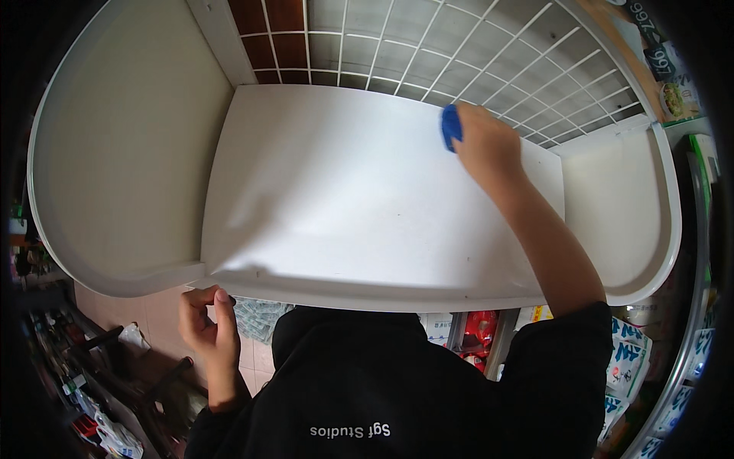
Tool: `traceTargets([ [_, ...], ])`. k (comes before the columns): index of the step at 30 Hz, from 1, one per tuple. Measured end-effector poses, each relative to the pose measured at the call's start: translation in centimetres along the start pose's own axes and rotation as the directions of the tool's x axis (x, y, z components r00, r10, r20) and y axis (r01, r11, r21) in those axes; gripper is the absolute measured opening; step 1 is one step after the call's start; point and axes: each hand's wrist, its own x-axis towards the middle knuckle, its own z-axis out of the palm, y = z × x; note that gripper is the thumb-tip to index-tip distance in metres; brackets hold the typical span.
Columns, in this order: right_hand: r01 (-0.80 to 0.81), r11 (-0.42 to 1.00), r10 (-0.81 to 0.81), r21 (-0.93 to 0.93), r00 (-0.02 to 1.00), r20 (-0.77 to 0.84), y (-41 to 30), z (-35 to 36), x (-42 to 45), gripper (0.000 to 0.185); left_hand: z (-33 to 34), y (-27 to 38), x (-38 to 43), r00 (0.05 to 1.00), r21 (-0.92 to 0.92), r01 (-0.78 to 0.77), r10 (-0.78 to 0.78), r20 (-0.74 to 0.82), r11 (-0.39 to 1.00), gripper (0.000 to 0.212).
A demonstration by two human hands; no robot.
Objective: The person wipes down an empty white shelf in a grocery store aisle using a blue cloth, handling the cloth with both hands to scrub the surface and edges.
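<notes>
A white shelf board [355, 189] spans the view before me, with a few small dark specks on its surface. My right hand [487, 140] reaches to its back right part, beside the wire grid. In that hand is a blue cloth or sponge [451, 127], mostly covered by the fingers and close to the board's surface. Just outside the shelf's front left edge is my left hand [209, 321], fingers curled and thumb raised. A small dark spot shows by its thumb tip; whether it is a held thing cannot be told.
White wire grid [395, 46] closes the back. Rounded white side panels stand at the left [126, 149] and right [613, 206]. Packaged goods [628, 356] lie below right. A dark-framed piece of furniture [137, 378] stands on the tiled floor [155, 312] at lower left.
</notes>
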Motion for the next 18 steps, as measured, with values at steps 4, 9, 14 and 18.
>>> traceTargets([
  [4, -0.046, 0.988, 0.045, -0.146, 0.999, -0.009, 3.8, -0.8, -1.8, 0.029, 0.0, -0.5, -0.1, 1.0, 0.006, -0.011, 0.011, -0.028, 1.0, 0.007],
  [9, -0.113, 0.987, 0.109, -0.111, 0.993, -0.039, 2.9, -2.7, -0.3, 0.028, 0.1, -0.7, 0.0, 1.0, -0.024, -0.015, 0.015, -0.016, 1.0, 0.007],
  [14, -0.095, 0.993, 0.094, 0.071, 0.995, 0.014, -2.6, -2.6, 2.7, 0.025, 0.3, -0.6, 0.3, 0.999, 0.001, -0.036, 0.036, -0.02, 0.999, 0.007],
  [18, -0.122, 0.992, 0.119, 0.033, 0.991, 0.062, -4.4, 0.8, 4.6, 0.022, 0.1, -0.8, 0.2, 0.999, 0.031, -0.042, 0.042, -0.028, 0.999, 0.008],
])
